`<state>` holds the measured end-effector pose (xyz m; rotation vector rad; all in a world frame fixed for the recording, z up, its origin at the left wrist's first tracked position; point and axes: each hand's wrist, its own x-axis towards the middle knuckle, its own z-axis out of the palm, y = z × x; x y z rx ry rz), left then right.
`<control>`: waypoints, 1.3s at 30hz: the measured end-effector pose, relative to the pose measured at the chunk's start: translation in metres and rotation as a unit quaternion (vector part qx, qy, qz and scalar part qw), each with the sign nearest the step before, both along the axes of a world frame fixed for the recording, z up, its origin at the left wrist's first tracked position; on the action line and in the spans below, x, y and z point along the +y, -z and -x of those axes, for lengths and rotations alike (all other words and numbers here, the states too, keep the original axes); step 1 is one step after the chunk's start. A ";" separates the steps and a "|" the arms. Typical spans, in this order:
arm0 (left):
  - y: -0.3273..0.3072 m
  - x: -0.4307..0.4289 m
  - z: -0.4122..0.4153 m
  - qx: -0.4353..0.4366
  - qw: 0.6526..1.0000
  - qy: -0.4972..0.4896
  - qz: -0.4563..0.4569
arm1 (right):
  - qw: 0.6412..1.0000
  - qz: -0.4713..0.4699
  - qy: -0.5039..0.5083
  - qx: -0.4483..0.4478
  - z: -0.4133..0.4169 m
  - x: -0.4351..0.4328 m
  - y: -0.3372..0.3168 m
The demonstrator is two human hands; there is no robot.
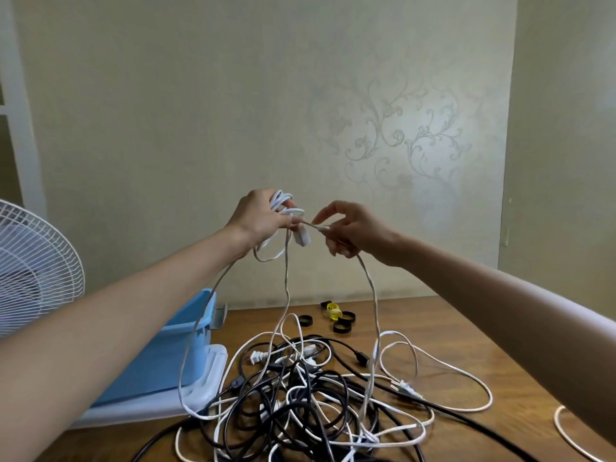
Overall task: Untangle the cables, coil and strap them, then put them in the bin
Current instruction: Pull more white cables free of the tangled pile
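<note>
Both hands are raised above the table. My left hand (258, 218) grips a few loops of a white cable (372, 295) with a white plug hanging below its fingers. My right hand (350, 231) pinches the same white cable just to the right, fingers curled round it. From both hands the cable hangs down into a tangled pile of black and white cables (310, 395) on the wooden table (466, 328). A light blue bin (166, 345) stands at the left on a white lid.
Several black strap rings (343, 323) and a yellow strap (333, 310) lie behind the pile. A white fan (36, 271) stands at the far left. A wallpapered wall rises right behind the table. One white cable loop (566, 431) lies near the right front edge.
</note>
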<state>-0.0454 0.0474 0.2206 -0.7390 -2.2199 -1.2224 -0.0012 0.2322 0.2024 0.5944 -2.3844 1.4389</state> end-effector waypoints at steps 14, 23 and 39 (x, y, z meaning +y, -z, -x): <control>-0.008 -0.036 0.019 -0.032 0.989 -0.110 -0.096 | 0.999 0.005 0.035 -0.011 0.001 0.026 0.018; -0.021 -0.052 0.031 -0.064 0.958 -0.233 -0.156 | 0.996 -0.067 -0.017 -0.049 -0.013 0.042 0.001; -0.003 -0.003 0.018 0.013 0.987 -0.106 -0.116 | 0.899 -0.415 0.107 0.085 -0.004 0.020 0.002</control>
